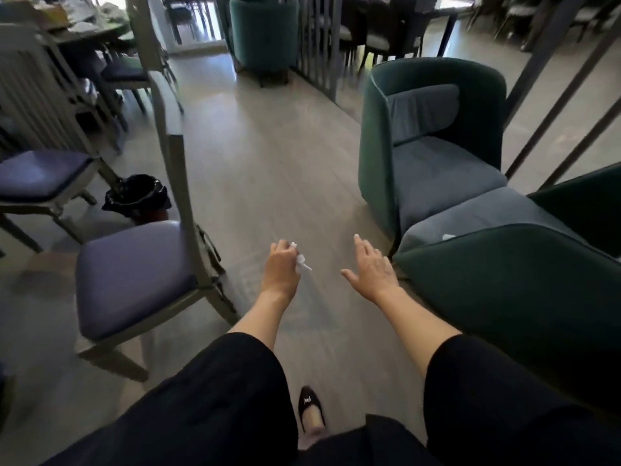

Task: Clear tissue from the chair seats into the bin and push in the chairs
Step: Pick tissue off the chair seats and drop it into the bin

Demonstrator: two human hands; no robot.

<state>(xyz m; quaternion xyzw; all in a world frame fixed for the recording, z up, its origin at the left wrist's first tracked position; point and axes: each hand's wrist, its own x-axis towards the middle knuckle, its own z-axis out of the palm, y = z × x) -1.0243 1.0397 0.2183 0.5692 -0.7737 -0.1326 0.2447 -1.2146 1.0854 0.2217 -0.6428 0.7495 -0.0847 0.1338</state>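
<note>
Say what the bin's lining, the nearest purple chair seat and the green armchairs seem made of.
Bin lining: a thin black plastic bag, glossy and crinkled at the rim.
Purple chair seat: smooth padded vinyl or leatherette, judging by its soft sheen.
Green armchair: matte woven fabric or velvet, with no shine; blur hides the weave.

both arms reach forward, left hand (281, 268) curled around a tissue (301, 261), right hand (371, 269) flat with fingers spread.

Pale plank floor (268, 163) runs ahead; a slatted divider (316, 45) stands beyond; a cluttered table (100, 31) far left
</note>
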